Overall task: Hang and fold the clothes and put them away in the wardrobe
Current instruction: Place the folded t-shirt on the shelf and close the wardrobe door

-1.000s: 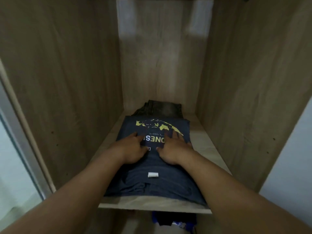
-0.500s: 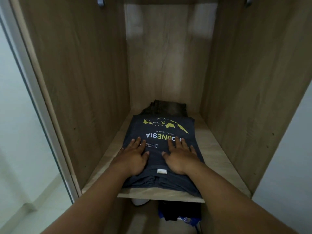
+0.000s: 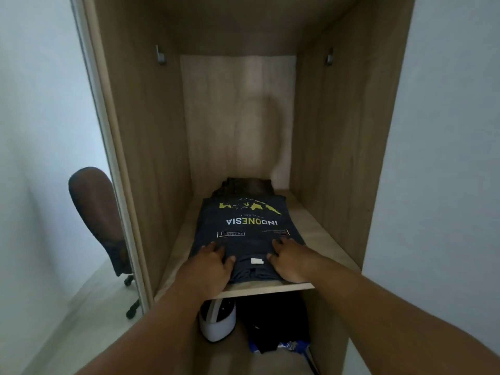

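both hands flat with fingers spread, left hand (image 3: 209, 263) and right hand (image 3: 290, 262) pressing the folded navy printed t-shirt (image 3: 249, 234), front edge of light wooden wardrobe shelf (image 3: 273, 287), dark folded garment (image 3: 247, 185) behind

A home bedroom is indicated: an open wooden wardrobe (image 3: 338, 158) fills the frame's centre, folded clothes (image 3: 243, 226) are stacked on its shelf (image 3: 319, 239), and a wheeled chair (image 3: 100, 220) is seen at left.

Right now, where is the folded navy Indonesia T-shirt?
In the head view the folded navy T-shirt lies on the wardrobe shelf, in front of a dark folded garment, both hands resting on its near end.
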